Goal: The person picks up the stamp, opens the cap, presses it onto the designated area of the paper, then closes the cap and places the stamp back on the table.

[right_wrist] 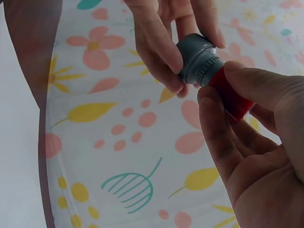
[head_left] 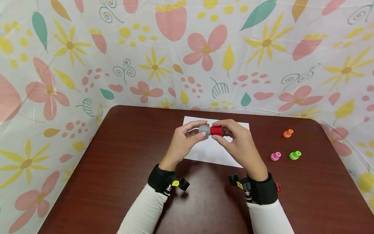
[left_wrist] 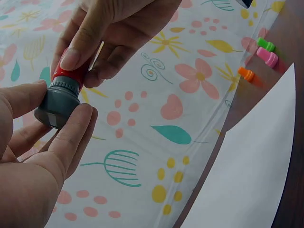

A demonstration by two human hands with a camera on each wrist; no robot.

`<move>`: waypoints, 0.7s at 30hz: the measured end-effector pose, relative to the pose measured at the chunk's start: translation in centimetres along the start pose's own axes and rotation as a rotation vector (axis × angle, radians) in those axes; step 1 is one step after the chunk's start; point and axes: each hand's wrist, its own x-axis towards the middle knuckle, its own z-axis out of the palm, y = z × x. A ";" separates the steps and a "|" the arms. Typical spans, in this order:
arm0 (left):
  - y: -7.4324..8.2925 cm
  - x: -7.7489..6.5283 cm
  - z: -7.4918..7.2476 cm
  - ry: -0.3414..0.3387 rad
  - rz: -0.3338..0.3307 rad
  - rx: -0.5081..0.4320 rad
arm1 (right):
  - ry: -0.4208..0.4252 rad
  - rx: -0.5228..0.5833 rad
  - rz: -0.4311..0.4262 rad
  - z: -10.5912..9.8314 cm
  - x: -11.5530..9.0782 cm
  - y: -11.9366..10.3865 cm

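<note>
Red and single, the cylinder (head_left: 217, 130) pinched by the right hand (head_left: 242, 139) meets one grey knob (left_wrist: 56, 104) the left hand (head_left: 181, 140) grips.

No text I can actually read here, sorry. Closest is the little red tag (head_left: 278, 187) on the black band (head_left: 264, 190) at the right wrist: there are pale marks on it that might be lettering, but it's too small and blurry to tell. Each wrist's gear also has a yellow sticker (head_left: 175, 183) (tiny ones, honestly), and I can't read anything on either.
</note>
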 end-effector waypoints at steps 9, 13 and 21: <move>0.0 0.0 -0.7 -0.029 0.021 -0.046 | 0.000 0.042 -0.031 0.2 0.0 0.1; 0.2 0.0 -0.9 -0.033 0.037 -0.044 | 0.007 0.066 -0.032 0.3 0.0 0.1; 0.6 -0.1 -1.1 -0.021 0.104 0.050 | 0.036 0.076 -0.057 0.4 -0.1 0.0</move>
